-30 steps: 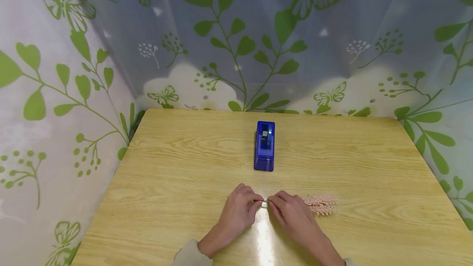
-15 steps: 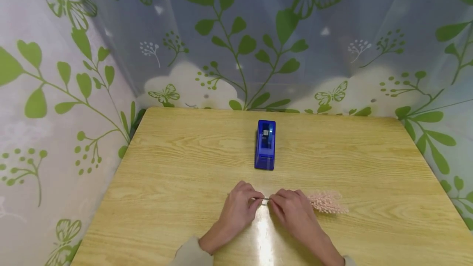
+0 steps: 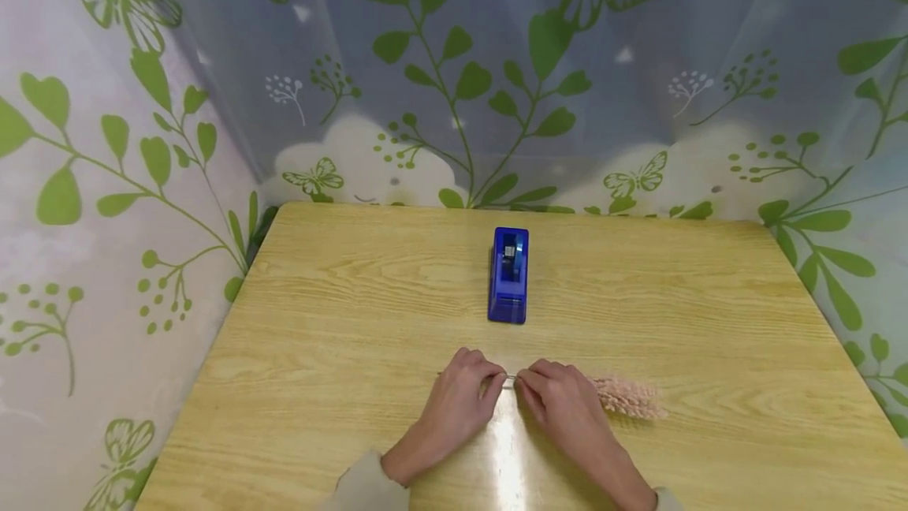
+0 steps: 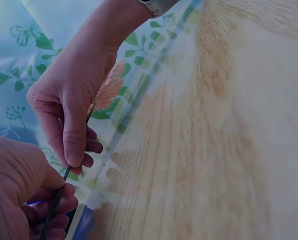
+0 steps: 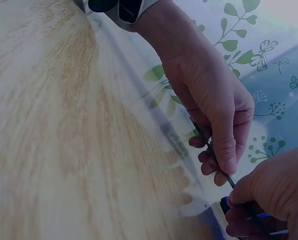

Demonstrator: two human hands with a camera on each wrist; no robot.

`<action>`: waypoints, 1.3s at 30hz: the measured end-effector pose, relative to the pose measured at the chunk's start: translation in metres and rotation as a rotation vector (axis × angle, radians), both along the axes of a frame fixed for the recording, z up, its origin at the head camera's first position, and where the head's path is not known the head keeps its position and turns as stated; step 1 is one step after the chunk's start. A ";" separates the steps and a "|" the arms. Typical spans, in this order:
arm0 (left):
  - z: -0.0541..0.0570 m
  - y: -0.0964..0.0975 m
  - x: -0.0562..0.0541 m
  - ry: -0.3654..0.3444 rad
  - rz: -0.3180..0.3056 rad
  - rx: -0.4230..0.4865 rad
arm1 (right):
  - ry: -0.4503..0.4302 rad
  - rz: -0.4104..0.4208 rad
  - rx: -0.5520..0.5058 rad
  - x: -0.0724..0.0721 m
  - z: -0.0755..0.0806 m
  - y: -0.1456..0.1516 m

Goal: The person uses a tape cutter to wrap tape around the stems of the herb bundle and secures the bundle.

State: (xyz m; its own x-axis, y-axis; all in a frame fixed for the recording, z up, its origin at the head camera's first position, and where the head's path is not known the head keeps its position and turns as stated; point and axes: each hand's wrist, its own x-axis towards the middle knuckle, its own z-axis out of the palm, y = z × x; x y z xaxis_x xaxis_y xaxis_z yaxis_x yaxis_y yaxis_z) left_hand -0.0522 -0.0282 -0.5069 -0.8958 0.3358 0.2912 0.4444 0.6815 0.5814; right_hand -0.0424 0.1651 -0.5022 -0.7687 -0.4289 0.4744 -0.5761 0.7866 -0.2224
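A pink feathery flower spray (image 3: 630,398) on a thin dark stem (image 3: 511,378) is held crosswise above the near part of the table. My left hand (image 3: 457,400) pinches the stem between thumb and fingers, towards its bare end. Close beside it, my right hand (image 3: 567,404) pinches the same stem nearer the pink head. A short bit of stem shows between the fingertips. In the left wrist view the stem (image 4: 53,207) runs along my curled left fingers, while the pink head (image 4: 109,89) is partly behind the right hand.
A blue tape dispenser (image 3: 507,274) stands on the wood-grain table (image 3: 340,298), beyond both hands. Curtains printed with green leaves and butterflies (image 3: 454,85) hang behind the table and along its sides.
The pink head has shifted about and turned a little beyond the right hand, first outward, then slightly tilted. Both hands keep their pinch on the stem and have barely moved.
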 end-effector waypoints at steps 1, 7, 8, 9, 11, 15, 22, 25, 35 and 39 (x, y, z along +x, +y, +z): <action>0.000 0.000 0.000 -0.005 0.000 0.003 | 0.001 0.000 -0.010 0.000 0.000 0.000; 0.000 -0.001 -0.003 -0.032 -0.005 0.039 | 0.020 0.000 -0.078 -0.001 -0.001 -0.003; 0.001 -0.001 -0.003 -0.034 -0.009 0.043 | 0.014 -0.006 -0.087 -0.001 -0.001 -0.003; 0.001 -0.002 -0.004 -0.034 -0.013 0.047 | 0.001 -0.013 -0.093 -0.001 -0.001 -0.003; 0.001 -0.002 -0.005 -0.029 -0.020 0.051 | -0.034 -0.029 -0.098 0.000 -0.001 -0.004; 0.000 -0.003 -0.007 -0.013 -0.032 0.073 | -0.089 -0.060 -0.081 0.001 -0.001 -0.005; -0.002 -0.003 -0.009 -0.001 -0.050 0.106 | -0.046 -0.057 -0.055 0.000 0.001 -0.004; -0.002 -0.003 -0.009 -0.005 -0.051 0.109 | -0.040 -0.054 -0.054 -0.001 0.003 -0.004; 0.000 -0.003 -0.010 -0.004 -0.034 0.098 | 0.009 -0.023 -0.033 -0.006 0.004 -0.002; 0.000 -0.003 -0.009 -0.008 -0.039 0.056 | 0.032 -0.012 -0.026 -0.008 0.003 0.000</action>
State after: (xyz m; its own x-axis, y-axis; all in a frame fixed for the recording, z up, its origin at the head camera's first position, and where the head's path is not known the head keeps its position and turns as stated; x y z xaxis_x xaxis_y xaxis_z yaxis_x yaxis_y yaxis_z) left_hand -0.0617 -0.0307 -0.5066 -0.8849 0.3537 0.3032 0.4650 0.6304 0.6216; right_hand -0.0503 0.1649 -0.4992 -0.7579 -0.4069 0.5100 -0.5739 0.7876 -0.2245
